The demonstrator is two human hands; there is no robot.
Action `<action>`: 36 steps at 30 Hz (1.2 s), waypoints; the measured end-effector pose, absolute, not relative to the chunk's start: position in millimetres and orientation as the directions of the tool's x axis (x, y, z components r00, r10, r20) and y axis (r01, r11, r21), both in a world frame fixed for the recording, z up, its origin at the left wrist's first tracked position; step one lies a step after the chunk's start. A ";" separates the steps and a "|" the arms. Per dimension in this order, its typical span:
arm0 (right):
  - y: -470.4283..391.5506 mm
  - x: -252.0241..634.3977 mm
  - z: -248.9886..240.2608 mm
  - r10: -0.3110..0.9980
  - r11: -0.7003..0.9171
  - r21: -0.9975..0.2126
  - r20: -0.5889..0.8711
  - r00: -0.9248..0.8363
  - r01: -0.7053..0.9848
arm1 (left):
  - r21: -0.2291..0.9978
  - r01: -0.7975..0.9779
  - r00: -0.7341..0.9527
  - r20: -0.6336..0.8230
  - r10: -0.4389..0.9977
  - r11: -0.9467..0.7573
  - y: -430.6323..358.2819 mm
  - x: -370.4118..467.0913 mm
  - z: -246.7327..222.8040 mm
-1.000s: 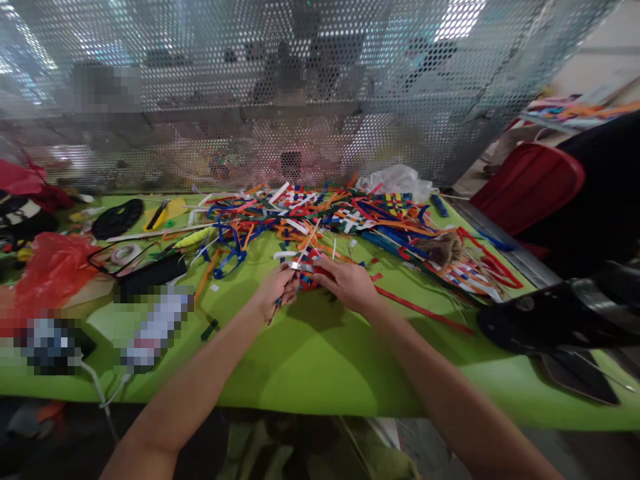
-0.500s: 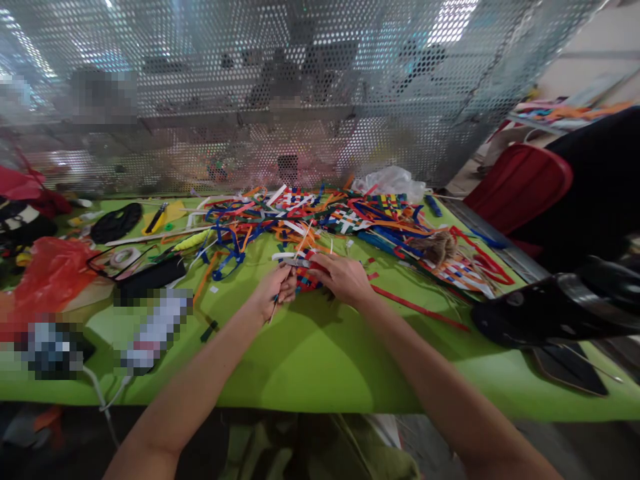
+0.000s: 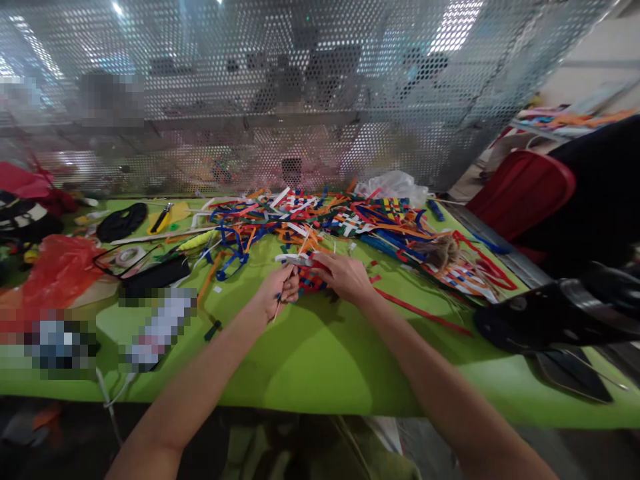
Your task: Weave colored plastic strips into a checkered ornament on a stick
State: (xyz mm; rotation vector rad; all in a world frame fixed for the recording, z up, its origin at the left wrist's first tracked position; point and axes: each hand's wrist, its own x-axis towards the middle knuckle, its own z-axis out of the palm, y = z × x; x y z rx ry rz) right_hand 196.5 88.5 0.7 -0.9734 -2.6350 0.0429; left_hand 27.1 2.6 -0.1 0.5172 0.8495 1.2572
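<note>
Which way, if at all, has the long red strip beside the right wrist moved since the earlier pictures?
No: judged against the green table, the long red strip shows no clear movement either way.

Mid-bright, uneven. Glare through mesh (image 3: 225,143) at 10 and 1 o'clock; area behind it hazy, out of focus. Soft shadow on table (image 3: 345,390) below right hand (image 3: 347,277), sheen at 4. Wide-angle stretch at edges. Pixelated patches at 8, 10.
</note>
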 end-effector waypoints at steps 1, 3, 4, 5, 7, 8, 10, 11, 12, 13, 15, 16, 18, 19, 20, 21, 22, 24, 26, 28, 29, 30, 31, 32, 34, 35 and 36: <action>88.3 195.6 0.8 0.639 0.765 -0.141 0.291 -0.712 0.629 | 0.750 -0.607 0.076 -0.275 0.958 0.263 3.0 26.9 0.4; 88.5 193.7 1.2 0.644 0.761 -0.144 0.283 -0.711 0.633 | 0.747 -0.605 0.077 -0.289 0.954 0.275 3.4 26.5 1.7; 89.3 193.5 1.5 0.645 0.761 -0.146 0.276 -0.713 0.632 | 0.746 -0.605 0.076 -0.294 0.953 0.278 3.1 26.6 2.3; 91.0 194.3 2.1 0.647 0.760 -0.146 0.267 -0.714 0.633 | 0.746 -0.606 0.071 -0.295 0.953 0.276 2.4 26.9 2.8; 97.6 199.9 4.3 0.705 0.706 -0.149 0.244 -0.666 0.693 | 0.750 -0.602 0.074 -0.288 0.955 0.272 -0.3 28.6 3.4; 102.0 204.9 5.9 0.761 0.644 -0.153 0.234 -0.606 0.750 | 0.755 -0.596 0.086 -0.277 0.957 0.273 -2.1 29.9 3.5; 110.8 217.3 9.5 0.874 0.468 -0.165 0.232 -0.427 0.868 | 0.773 -0.572 0.129 -0.247 0.960 0.276 -5.4 32.7 3.5; 114.0 223.2 11.3 0.899 0.405 -0.171 0.254 -0.357 0.898 | 0.784 -0.554 0.151 -0.236 0.960 0.280 -6.5 34.0 3.5; 115.7 228.0 12.9 0.904 0.381 -0.182 0.279 -0.324 0.906 | 0.797 -0.532 0.166 -0.236 0.958 0.288 -6.9 34.9 3.5; 115.8 230.9 14.2 0.897 0.397 -0.210 0.295 -0.329 0.894 | 0.809 -0.509 0.166 -0.244 0.956 0.295 -6.8 35.4 3.4; 111.4 230.9 15.4 0.869 0.466 -0.268 0.320 -0.378 0.843 | 0.834 -0.465 0.133 -0.267 0.955 0.298 -5.0 35.0 3.0; 107.6 228.4 15.4 0.852 0.503 -0.290 0.328 -0.409 0.814 | 0.847 -0.447 0.104 -0.269 0.957 0.287 -3.7 34.3 2.6; 98.7 221.2 13.9 0.818 0.565 -0.308 0.330 -0.472 0.765 | 0.880 -0.409 0.038 -0.250 0.968 0.243 -1.2 32.5 1.3; 94.2 217.5 12.6 0.800 0.593 -0.308 0.324 -0.504 0.744 | 0.895 -0.388 0.008 -0.237 0.972 0.221 -0.2 31.7 0.5; 90.0 214.1 11.0 0.780 0.623 -0.308 0.312 -0.542 0.719 | 0.907 -0.367 -0.014 -0.227 0.974 0.206 0.6 31.1 -0.4; 86.3 211.1 9.3 0.756 0.654 -0.306 0.295 -0.585 0.691 | 0.916 -0.349 -0.029 -0.223 0.974 0.199 1.2 30.8 -1.4; 83.2 208.7 7.6 0.730 0.683 -0.303 0.275 -0.626 0.664 | 0.921 -0.336 -0.036 -0.221 0.975 0.197 1.5 30.7 -2.4; 79.3 205.5 5.1 0.687 0.726 -0.282 0.239 -0.687 0.628 | 0.925 -0.324 -0.039 -0.221 0.974 0.197 1.3 30.9 -3.9; 79.1 204.8 4.4 0.677 0.735 -0.254 0.218 -0.703 0.629 | 0.929 -0.313 -0.032 -0.218 0.975 0.197 -0.2 31.6 -4.3; 82.6 207.2 5.7 0.715 0.699 -0.243 0.227 -0.661 0.672 | 0.932 -0.308 -0.012 -0.204 0.979 0.191 -2.8 32.5 -3.3; 85.1 209.5 6.7 0.742 0.670 -0.249 0.240 -0.626 0.699 | 0.932 -0.311 0.003 -0.193 0.981 0.184 -4.2 33.1 -2.4; 87.7 212.1 7.8 0.767 0.641 -0.263 0.255 -0.589 0.721 | 0.931 -0.318 0.019 -0.180 0.983 0.177 -5.5 33.7 -1.4; 89.7 214.6 8.8 0.785 0.618 -0.283 0.270 -0.558 0.733 | 0.929 -0.328 0.030 -0.170 0.985 0.170 -6.5 34.3 -0.4; 90.8 216.5 9.4 0.793 0.608 -0.306 0.282 -0.540 0.733 | 0.926 -0.337 0.040 -0.164 0.986 0.168 -7.2 34.7 0.4; 89.4 217.1 9.5 0.780 0.626 -0.345 0.290 -0.555 0.699 | 0.922 -0.352 0.039 -0.160 0.986 0.163 -7.2 34.7 1.2; 87.1 215.7 8.9 0.760 0.650 -0.353 0.284 -0.585 0.673 | 0.921 -0.356 0.028 -0.161 0.987 0.160 -6.6 34.4 1.0; 84.1 213.5 8.2 0.734 0.677 -0.353 0.270 -0.622 0.646 | 0.920 -0.358 0.014 -0.163 0.987 0.157 -5.9 33.7 0.5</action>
